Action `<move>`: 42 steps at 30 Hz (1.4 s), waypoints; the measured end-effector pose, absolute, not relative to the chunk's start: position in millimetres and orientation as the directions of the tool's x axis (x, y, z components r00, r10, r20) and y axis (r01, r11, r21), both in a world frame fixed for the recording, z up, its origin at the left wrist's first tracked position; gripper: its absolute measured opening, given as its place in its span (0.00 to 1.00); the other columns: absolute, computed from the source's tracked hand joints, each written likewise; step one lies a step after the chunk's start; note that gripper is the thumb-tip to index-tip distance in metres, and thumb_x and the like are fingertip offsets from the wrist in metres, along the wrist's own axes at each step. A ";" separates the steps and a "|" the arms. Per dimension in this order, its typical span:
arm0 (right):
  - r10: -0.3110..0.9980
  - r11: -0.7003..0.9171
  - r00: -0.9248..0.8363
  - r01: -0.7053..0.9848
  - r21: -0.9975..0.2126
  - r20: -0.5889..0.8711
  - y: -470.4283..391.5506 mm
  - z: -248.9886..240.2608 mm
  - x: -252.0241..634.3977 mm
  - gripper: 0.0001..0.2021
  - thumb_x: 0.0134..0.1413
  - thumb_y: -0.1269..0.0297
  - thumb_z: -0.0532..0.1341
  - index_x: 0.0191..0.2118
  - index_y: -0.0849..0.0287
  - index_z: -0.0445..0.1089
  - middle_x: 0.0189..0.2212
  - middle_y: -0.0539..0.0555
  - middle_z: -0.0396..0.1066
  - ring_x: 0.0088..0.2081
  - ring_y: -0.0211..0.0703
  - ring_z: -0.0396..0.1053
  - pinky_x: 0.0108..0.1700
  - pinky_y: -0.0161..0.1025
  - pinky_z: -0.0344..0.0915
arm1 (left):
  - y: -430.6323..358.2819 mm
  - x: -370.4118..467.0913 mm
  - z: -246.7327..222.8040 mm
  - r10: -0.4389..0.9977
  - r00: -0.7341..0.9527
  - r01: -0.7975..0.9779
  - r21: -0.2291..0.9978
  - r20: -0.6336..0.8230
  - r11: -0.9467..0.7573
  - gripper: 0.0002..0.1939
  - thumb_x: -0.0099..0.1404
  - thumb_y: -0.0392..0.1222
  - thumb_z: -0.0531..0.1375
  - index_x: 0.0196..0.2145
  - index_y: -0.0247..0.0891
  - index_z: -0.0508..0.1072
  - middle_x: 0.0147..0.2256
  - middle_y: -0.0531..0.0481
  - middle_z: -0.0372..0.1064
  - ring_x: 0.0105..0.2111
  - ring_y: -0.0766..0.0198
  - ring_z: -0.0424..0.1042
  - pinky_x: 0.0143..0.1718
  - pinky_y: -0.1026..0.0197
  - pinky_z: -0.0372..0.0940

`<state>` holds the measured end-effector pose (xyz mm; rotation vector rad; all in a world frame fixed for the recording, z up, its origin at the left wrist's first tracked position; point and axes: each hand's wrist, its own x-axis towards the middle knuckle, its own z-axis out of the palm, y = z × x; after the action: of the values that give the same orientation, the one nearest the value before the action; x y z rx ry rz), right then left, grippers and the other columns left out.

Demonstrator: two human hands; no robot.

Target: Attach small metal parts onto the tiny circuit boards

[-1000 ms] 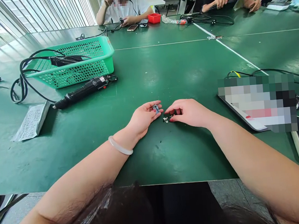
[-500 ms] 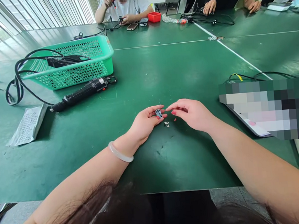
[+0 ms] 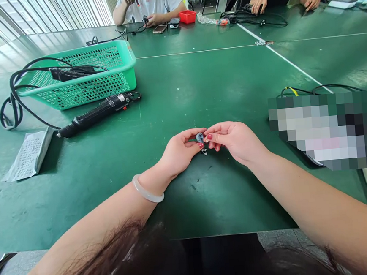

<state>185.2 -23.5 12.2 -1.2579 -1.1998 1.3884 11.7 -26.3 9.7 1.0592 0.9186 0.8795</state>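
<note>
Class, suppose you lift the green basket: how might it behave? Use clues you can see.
The basket is probably light for its size, since holes cover its walls. Those walls look thin, so they may flex. The cable looping over its rim could drag or snag.

Illegible writing on packet, unreadable tool label

"Where could a hand pass?"
"Over the green flat tabletop, through the middle of the frame, between the green perforated plastic basket at upper left and the blurred pale pile at right."
"And what is blocking the left side?"
"The long black cylindrical tool, also the looping black cable."
</note>
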 end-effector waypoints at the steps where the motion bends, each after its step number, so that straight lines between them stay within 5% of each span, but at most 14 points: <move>1: 0.985 -0.152 -0.083 -0.033 -0.988 -0.149 -24.1 12.6 184.3 0.22 0.27 0.51 0.80 0.27 0.60 0.77 0.20 0.50 0.71 0.24 0.37 0.66 0.26 0.37 0.60 | -26.6 11.8 10.4 0.913 0.365 -0.138 0.959 -0.184 0.249 0.18 0.62 0.29 0.66 0.50 0.34 0.77 0.40 0.47 0.82 0.40 0.64 0.79 0.58 0.52 0.67; 14: 0.971 -0.234 0.019 -0.114 -0.966 -0.238 -29.6 15.1 177.0 0.28 0.17 0.44 0.80 0.21 0.57 0.69 0.20 0.47 0.64 0.22 0.30 0.50 0.24 0.38 0.44 | -28.2 12.6 9.9 0.920 0.376 -0.177 0.966 -0.113 0.191 0.22 0.60 0.30 0.67 0.52 0.38 0.79 0.44 0.47 0.81 0.43 0.62 0.78 0.59 0.51 0.67; 29: 0.977 -0.199 0.063 -0.055 -0.978 -0.203 -31.1 14.5 174.5 0.27 0.19 0.44 0.80 0.21 0.58 0.71 0.22 0.48 0.67 0.23 0.31 0.53 0.26 0.39 0.48 | -29.4 12.4 12.6 0.893 0.423 -0.118 0.968 -0.153 0.222 0.31 0.59 0.26 0.66 0.60 0.38 0.74 0.42 0.47 0.81 0.43 0.63 0.78 0.56 0.53 0.69; 36: 0.979 -0.199 0.045 -0.044 -0.979 -0.201 -31.8 11.7 174.8 0.25 0.22 0.46 0.80 0.22 0.58 0.72 0.22 0.48 0.68 0.25 0.32 0.54 0.28 0.39 0.47 | -28.7 10.9 10.7 0.917 0.382 -0.023 0.991 -0.115 0.134 0.26 0.61 0.34 0.67 0.57 0.39 0.76 0.39 0.49 0.82 0.39 0.64 0.78 0.53 0.53 0.70; 42: 0.981 -0.193 0.011 0.039 -0.981 -0.192 -30.2 14.8 179.8 0.23 0.28 0.44 0.78 0.26 0.58 0.78 0.23 0.49 0.70 0.25 0.33 0.54 0.30 0.40 0.50 | -26.8 10.4 8.0 0.934 0.349 -0.043 0.994 -0.080 0.101 0.25 0.62 0.37 0.67 0.57 0.36 0.76 0.48 0.45 0.81 0.48 0.59 0.79 0.58 0.53 0.69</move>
<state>179.8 -30.2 14.8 -1.3847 -1.1355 1.3258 10.4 -26.8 8.0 1.2461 0.9469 0.9096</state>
